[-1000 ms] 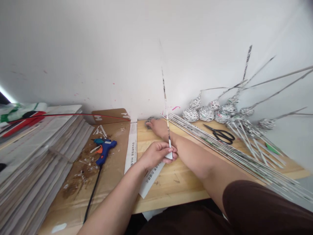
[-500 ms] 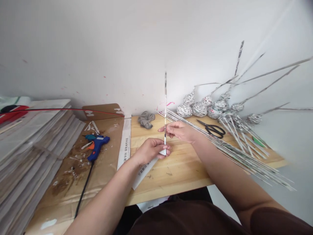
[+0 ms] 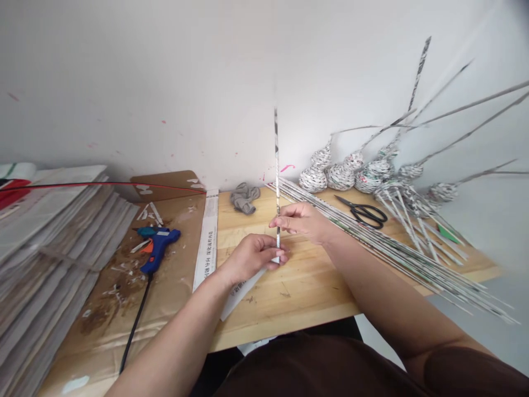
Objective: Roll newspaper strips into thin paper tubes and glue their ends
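A thin rolled newspaper tube (image 3: 276, 160) stands upright in front of me, above the wooden tabletop. My left hand (image 3: 258, 255) is closed round its lower end, where a strip of newspaper (image 3: 239, 298) trails down toward the table's front edge. A little higher, my right hand (image 3: 300, 221) pinches the tube between thumb and fingers. Part of the strip is hidden under the left hand and forearm. Another printed paper strip (image 3: 208, 237) lies flat to the left of the hands.
On the left are a tied newspaper stack (image 3: 61, 248) and a blue glue gun (image 3: 159, 248) on stained cardboard. A grey cloth (image 3: 244, 198) lies behind my hands. To the right are black scissors (image 3: 363, 212), a bundle of paper tubes (image 3: 384, 251) and several woven gourd shapes (image 3: 341, 176).
My right hand has closed its fingers onto the tube; its index finger was stretched out before. The left hand keeps its hold. The view has shifted slightly.
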A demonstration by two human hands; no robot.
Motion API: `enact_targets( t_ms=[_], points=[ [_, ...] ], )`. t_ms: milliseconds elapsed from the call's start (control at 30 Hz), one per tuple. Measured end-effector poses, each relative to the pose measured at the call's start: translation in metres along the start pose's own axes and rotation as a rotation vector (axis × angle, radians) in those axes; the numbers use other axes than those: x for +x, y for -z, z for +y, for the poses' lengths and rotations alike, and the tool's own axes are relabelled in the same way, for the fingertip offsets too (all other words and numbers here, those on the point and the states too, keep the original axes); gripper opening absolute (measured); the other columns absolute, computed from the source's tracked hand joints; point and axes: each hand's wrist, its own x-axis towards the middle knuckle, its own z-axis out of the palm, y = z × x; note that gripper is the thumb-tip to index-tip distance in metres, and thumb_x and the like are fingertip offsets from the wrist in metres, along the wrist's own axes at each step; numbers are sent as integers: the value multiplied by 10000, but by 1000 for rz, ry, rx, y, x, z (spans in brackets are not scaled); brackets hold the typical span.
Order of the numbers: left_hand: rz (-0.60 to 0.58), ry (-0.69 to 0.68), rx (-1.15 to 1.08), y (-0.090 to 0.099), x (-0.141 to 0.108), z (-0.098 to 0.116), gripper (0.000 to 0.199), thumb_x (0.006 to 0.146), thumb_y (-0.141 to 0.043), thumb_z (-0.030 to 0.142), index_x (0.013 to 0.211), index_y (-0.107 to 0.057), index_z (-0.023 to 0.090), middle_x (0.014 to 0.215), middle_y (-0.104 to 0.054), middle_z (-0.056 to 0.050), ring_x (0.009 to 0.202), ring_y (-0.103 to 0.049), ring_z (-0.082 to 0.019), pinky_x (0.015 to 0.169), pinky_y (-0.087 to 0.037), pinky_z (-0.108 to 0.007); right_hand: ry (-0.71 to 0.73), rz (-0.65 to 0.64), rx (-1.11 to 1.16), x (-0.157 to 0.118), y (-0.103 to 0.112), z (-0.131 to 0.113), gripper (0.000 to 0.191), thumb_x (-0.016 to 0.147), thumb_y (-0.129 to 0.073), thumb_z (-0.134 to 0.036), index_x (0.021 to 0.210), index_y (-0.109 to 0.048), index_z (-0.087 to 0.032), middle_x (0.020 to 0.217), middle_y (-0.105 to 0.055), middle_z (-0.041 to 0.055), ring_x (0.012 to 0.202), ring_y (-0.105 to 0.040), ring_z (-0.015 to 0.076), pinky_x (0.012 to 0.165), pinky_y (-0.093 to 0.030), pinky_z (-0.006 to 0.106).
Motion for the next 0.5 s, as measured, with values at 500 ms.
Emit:
enact_targets(
  t_ms=[500],
  points=[
    [30,9,-3,-1,-1,6,258,762,-642,341,892,-682,121,837,-666,-79,755,-597,-146,712,-491,-285,2,4,-27,-3,2,-6,235,720,-705,-365,801,-681,-146,712,-614,8,632,-515,101,575,-399,231]
  ],
)
